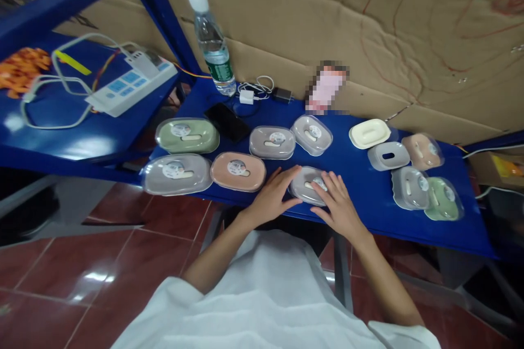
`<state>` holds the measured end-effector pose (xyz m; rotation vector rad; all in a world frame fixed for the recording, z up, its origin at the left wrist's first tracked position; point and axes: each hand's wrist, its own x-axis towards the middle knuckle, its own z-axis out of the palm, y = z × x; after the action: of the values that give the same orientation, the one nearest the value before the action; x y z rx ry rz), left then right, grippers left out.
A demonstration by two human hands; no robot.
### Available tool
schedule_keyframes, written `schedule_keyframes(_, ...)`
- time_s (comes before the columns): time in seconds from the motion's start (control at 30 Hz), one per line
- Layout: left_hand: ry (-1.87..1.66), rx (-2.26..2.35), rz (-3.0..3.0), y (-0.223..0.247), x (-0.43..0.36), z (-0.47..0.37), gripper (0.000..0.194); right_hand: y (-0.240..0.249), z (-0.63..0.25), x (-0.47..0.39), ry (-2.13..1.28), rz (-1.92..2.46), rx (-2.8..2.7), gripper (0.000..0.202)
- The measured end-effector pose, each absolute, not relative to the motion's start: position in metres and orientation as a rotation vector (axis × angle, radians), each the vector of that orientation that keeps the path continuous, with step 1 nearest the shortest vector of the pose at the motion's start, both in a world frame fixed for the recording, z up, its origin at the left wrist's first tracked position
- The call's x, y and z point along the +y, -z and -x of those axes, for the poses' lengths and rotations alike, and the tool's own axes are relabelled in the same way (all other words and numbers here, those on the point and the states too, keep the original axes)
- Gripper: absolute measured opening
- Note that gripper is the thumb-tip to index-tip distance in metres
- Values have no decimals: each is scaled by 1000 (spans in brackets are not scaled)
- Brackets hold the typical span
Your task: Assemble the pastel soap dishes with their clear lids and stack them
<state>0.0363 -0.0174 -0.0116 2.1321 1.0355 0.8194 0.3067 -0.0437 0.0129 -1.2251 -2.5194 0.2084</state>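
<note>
1. Both half-open, our left hand [268,196] and right hand [343,211] cup the grey box [307,193] near the front edge of the surface [357,180].
2. Probably light, stiff, slick; we'd best hold its opposite sides.

dim room, glare on floor tiles [98,277], edges stretched and soft.

A blue table [360,191] carries lidded boxes: green [204,143], grey [153,177] and peach [219,174] at left; two grey boxes [278,148] in the middle, another grey box [301,188] nearer; five pieces [369,134], cream, grey, peach, grey and green, at right. Far left lie a black phone [227,121], white plug [246,97], cables [264,86] and black adapter [282,94], beside an upright bottle [216,54].
</note>
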Motion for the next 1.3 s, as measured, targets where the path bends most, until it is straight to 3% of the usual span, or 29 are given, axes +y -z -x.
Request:
schedule_keyframes(0.2,-743,1030,-2391,9,-26,-48,84,-12,-318,-74,-186,1398,-2408,66)
schedule_keyframes(0.33,-1107,1056,-2538,-6,-56,-39,70,-6,-337,-87,-29,1617,-2178,63)
schedule_keyframes(0.5,-1500,1834,-2366,-32,-83,38,86,8,-341,-74,118,1769,-1935,62)
schedule_keyframes(0.67,-1088,2360,-2126,-35,-77,127,80,10,-339,-25,96,1768,-1946,67)
schedule_keyframes(0.83,-763,2277,-2139,-20,-74,148,68,-16,-305,3,142,1681,-1984,66)
schedule_keyframes(1.0,-629,2175,-2266,-21,-80,138,60,-33,-202,-19,-163,1128,-2440,73)
schedule_keyframes(1.1,-640,2013,-2341,-23,-82,135,58,-29,-165,-20,-200,1071,-2564,72)
schedule_keyframes(1.23,-697,1923,-2367,-18,-78,130,58,-25,-179,-14,-177,1179,-2516,52)
schedule_keyframes(1.3,-799,1822,-2374,-16,-75,125,58,-24,-202,-21,-168,1242,-2494,52)
